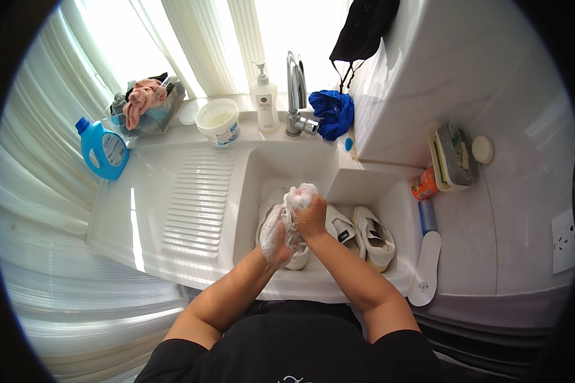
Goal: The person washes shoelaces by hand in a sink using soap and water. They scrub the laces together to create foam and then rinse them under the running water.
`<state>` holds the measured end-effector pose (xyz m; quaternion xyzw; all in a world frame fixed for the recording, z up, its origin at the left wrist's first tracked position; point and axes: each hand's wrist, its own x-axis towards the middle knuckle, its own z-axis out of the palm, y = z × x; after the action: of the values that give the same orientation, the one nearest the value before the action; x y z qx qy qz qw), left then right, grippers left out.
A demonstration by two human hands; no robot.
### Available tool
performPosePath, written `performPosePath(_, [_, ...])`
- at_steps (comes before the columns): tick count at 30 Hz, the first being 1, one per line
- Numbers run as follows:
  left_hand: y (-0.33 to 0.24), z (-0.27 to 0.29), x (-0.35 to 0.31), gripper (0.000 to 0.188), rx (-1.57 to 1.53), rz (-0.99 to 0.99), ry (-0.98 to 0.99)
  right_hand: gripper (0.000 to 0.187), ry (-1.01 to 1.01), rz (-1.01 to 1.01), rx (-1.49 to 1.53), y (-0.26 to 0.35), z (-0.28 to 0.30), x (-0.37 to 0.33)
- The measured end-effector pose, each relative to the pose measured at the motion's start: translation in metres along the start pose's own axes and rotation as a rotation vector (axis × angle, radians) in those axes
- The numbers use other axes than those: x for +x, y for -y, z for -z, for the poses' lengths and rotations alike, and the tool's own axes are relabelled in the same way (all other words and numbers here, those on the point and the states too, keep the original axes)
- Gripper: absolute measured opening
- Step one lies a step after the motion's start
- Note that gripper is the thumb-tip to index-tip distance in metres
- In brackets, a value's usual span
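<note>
Over the sink basin, both my hands are coated in white suds and work close together. My left hand (pixel 275 237) is closed against a bundle of foamy white shoelaces (pixel 292 237). My right hand (pixel 308 214) makes a fist around the upper part of the same bundle; foam hides much of its fingers. Beneath them, white shoes lie in the basin, one partly covered by my hands. A white shoe (pixel 374 239) rests at the basin's right side, beside another white shoe (pixel 346 231) partly behind my right forearm.
A ribbed washboard (pixel 198 204) adjoins the sink's left. Behind stand a white tub (pixel 217 121), pump bottle (pixel 264 99), chrome faucet (pixel 295 92) and blue cloth (pixel 332 115). A blue detergent bottle (pixel 103 150) is far left. An insole (pixel 425 271) and brush (pixel 427 217) lie right.
</note>
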<state>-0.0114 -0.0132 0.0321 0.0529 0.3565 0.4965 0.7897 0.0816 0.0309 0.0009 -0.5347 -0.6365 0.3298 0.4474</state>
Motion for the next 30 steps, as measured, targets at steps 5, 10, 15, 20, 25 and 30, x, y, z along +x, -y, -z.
performPosePath(5, [-0.011, 0.056, 0.038, 0.026, -0.149, -0.023, 0.667, 0.022, -0.021, 0.607, 0.072, 0.039, -0.005, -0.039])
performPosePath(10, [-0.009, -0.036, -0.012, 0.029, -0.009, -0.025, -0.162, 0.028, -0.014, 0.028, 0.083, 0.009, 0.007, -0.007])
performPosePath(15, [-0.004, 0.059, 0.044, 0.024, -0.133, -0.022, 0.471, 0.021, -0.052, 0.479, 0.11, 0.043, -0.003, -0.036])
performPosePath(20, [0.005, 0.034, 0.02, 0.029, -0.084, -0.047, 0.298, 0.019, -0.085, 0.301, 0.089, 0.031, 0.006, -0.015])
performPosePath(25, [0.0, 0.01, 0.011, 0.027, 0.262, -0.198, 0.121, 0.018, -0.086, 0.331, 0.046, -0.012, -0.008, -0.016])
performPosePath(30, [-0.024, -0.015, -0.015, 0.027, 0.22, 0.05, 0.217, 0.02, -0.052, -0.473, 0.485, -0.035, 0.003, 0.012])
